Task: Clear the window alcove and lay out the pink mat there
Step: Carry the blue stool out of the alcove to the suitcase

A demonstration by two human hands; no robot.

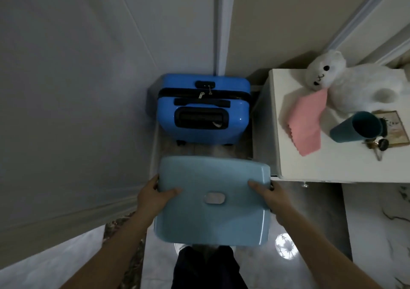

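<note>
Gripping the pale blue hard-shell case [213, 197] on both sides: left hand [153, 196] curled round its left edge with thumb lying on the top face, right hand [274, 200] wrapped round the right edge the same way. Carrying it flat, held off the floor above the person's legs, just in front of the alcove. Sitting deeper in the alcove, against the back wall: bright blue suitcase [204, 109], upright, zipped, telescopic handle down, wheels touching the floor. Hanging along the left side: grey curtain [77, 100], window not visible behind it. Lying folded on the white cabinet [332, 166] to the right: pink mat [307, 122], top end tucked under the chin of the white plush toy [346, 82]. Standing beside these: teal cup [357, 127] tipped on its side, keys [377, 145], small framed card [393, 129].

Judging progress: clearing roughly half done, pale case looking already out or on its way out, blue suitcase yet to be removed. Mat untouched, unfolding and spreading on the alcove floor all remaining.
</note>
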